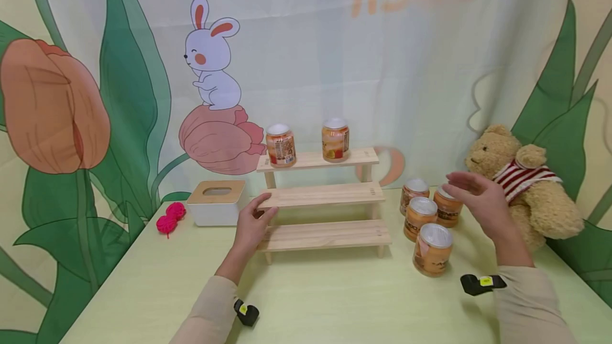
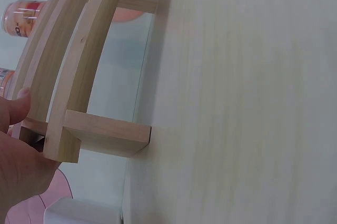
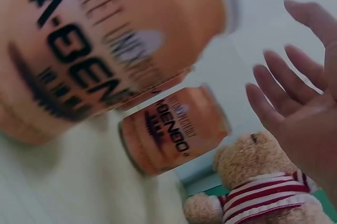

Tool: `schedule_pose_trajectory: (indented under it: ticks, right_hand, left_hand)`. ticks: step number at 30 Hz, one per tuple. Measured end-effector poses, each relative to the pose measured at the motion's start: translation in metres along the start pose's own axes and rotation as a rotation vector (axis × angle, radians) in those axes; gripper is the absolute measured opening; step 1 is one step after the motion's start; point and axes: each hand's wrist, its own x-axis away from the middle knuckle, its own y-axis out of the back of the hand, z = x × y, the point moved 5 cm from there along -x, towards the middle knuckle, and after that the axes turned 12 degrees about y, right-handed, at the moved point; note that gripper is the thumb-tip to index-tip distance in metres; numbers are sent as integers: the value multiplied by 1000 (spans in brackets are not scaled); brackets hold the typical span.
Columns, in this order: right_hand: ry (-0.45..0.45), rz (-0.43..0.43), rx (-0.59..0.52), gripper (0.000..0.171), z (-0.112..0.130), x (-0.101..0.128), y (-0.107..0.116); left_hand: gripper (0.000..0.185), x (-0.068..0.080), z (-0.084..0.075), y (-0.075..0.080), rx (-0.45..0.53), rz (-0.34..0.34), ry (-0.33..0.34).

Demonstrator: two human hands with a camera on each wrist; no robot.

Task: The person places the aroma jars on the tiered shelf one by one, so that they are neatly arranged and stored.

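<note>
Cans (image 1: 432, 252) stood on the worktop (image 1: 334, 299) at the wooden stand's (image 1: 330, 194) three o'clock; the left hand (image 1: 251, 224) gripped its nine-o'clock end, the right hand (image 1: 482, 207) hovered near them, fingers loosely parted, holding nothing.

Head view forward-down, 2 tilted wrist views nearer, cans (image 1: 432, 254) in all 3

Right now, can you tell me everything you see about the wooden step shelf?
The wooden step shelf looks like pale wood with visible grain. It has three flat boards rising like stairs toward the back, on wooden supports. It stands upright on the table. Two orange cans sit on its top board, one near the left end, one right of the middle. The person's left grip holds the left end of the middle board.
</note>
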Motion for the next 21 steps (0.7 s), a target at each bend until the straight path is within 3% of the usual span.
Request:
schedule_pose_trajectory:
  ticks: [5,8,12,21]
  right_hand:
    - [-119,-177,91,62,-19,4,5]
    - [-191,-230,86,69,-30,7,5]
    - [-249,-204,80,78,-45,11,1]
    - [-227,-98,57,92,-72,16,-13]
  left_hand:
    - [44,0,-2,1,3,-8,-1]
    - [43,1,-3,1,5,-11,1]
    - [43,1,-3,1,6,-13,-5]
    - [42,-2,1,1,11,-9,-10]
